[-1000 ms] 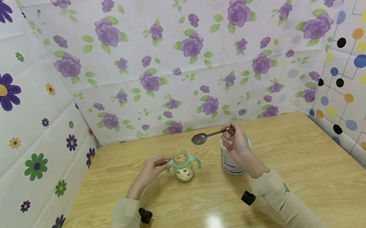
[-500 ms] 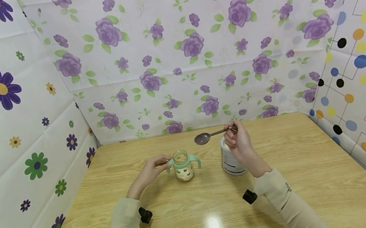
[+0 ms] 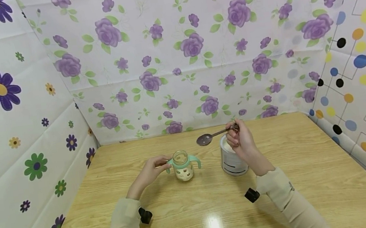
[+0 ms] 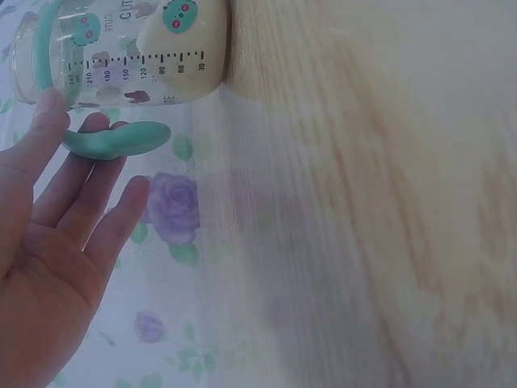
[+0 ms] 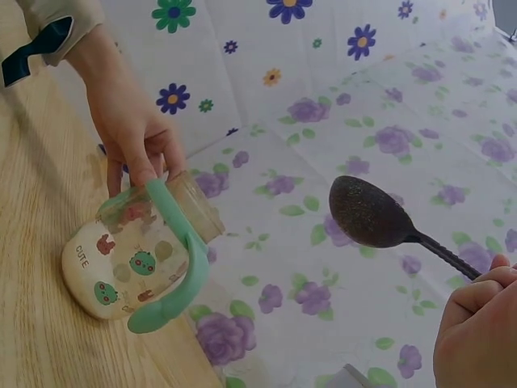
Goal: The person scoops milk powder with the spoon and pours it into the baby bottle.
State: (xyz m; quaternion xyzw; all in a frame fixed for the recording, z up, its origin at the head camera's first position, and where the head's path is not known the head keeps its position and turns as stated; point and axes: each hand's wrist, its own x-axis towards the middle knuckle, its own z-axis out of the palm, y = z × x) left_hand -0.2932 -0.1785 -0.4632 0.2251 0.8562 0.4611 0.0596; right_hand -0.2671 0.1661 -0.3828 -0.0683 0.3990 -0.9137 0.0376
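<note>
I see the left hand (image 3: pixel 147 174) on the wooden table (image 3: pixel 310 159), with its fingers at the left handle of a small baby bottle (image 3: pixel 183 165). In the left wrist view the fingers (image 4: pixel 85 194) are rather straight, and their tips touch the mint green handle (image 4: pixel 117 139); I cannot tell if they really grasp it. In the right wrist view the same hand (image 5: pixel 133 133) has its fingertips around the top of the handle, so I take it as a light hold. The bottle (image 5: pixel 137 255) stands upright near the middle of the table, open at the top, with pale powder in the lower part and small animal pictures on the wall.

The right hand (image 3: pixel 242 143) is raised above a white tin (image 3: pixel 230 161), which stands just to the right of the bottle, apart from it. The fingers are clenched around the end of a dark metal spoon (image 3: pixel 211 136). The spoon (image 5: pixel 371 212) is held almost level, and its bowl points left, in the air between tin and bottle. I cannot tell if something lies in the bowl.

Flowered sheets (image 3: pixel 176 54) stand around the table on three sides.
</note>
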